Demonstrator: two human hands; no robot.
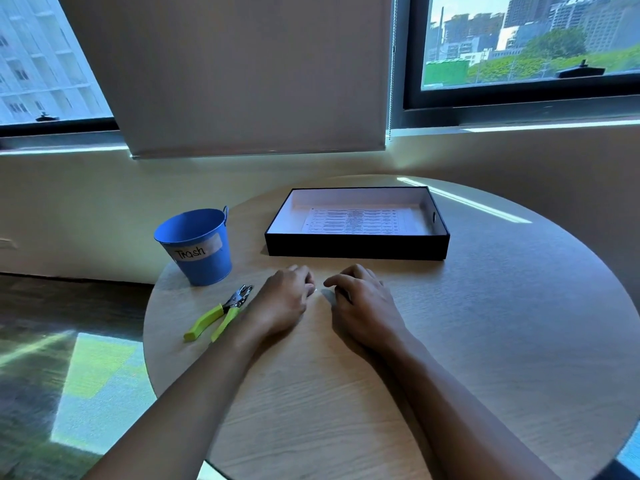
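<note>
The blue bucket (pixel 199 251) marked "Trash" stands at the left edge of the surface (pixel 485 323). The hole punch (pixel 221 315) lies in front of it, just beside the left wrist, jaws toward the bucket. The left hand (pixel 282 301) and the right hand (pixel 360 306) rest side by side, fingers loosely curled, holding nothing visible. Beyond them the printed sheet (pixel 356 221) lies flat in the black box (pixel 356 245). Likely best: the right hand lifts the sheet by one edge clear of the wall, while the left takes the punch by both green handles.
</note>
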